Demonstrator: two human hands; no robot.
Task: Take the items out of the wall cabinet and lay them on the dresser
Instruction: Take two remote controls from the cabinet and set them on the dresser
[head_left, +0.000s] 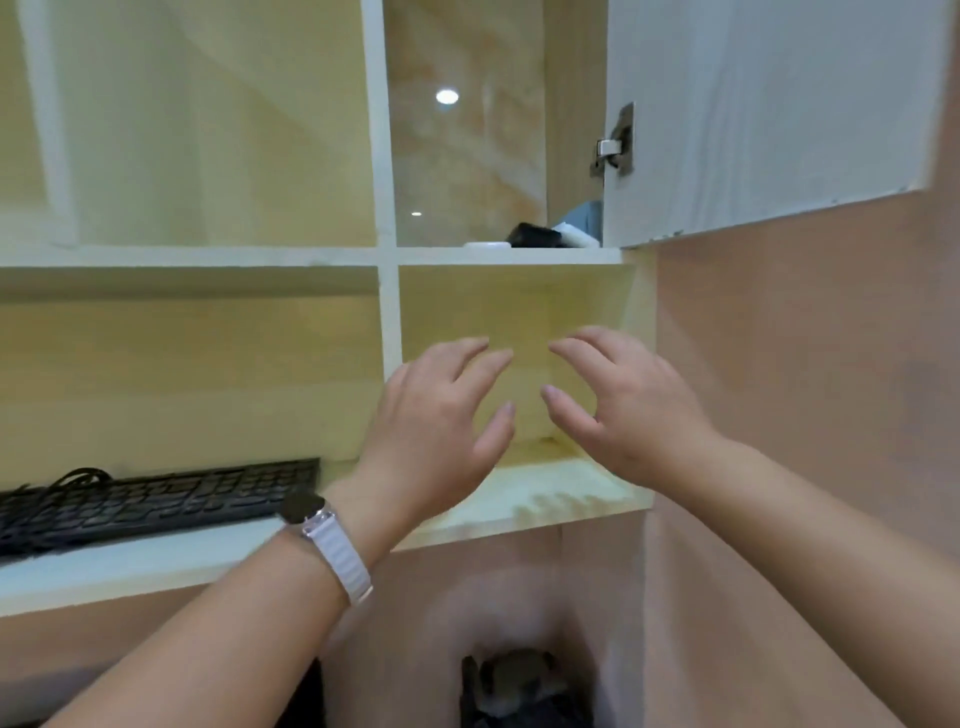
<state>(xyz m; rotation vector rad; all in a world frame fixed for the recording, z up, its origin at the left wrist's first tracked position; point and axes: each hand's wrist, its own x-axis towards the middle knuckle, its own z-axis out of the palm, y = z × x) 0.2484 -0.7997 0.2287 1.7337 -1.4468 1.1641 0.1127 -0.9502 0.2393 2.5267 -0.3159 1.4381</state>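
Note:
The wall cabinet (387, 257) has white dividers and pale wood compartments. My left hand (436, 415) and my right hand (618, 400) are both raised in front of the lower right compartment, fingers spread, holding nothing. That compartment looks bare behind them. On the upper right shelf, near the door hinge, lie a black item (535, 235), a white block (574, 235) and a flat white disc (485, 244), with something blue-grey (584, 215) behind. A black keyboard (156, 501) lies in the lower left compartment.
The cabinet's white door (769, 104) stands open at the upper right, its hinge (615, 143) showing. A pinkish wall (805, 389) runs down the right. Dark blurred objects (519, 686) sit below. A watch with a pale strap is on my left wrist (322, 530).

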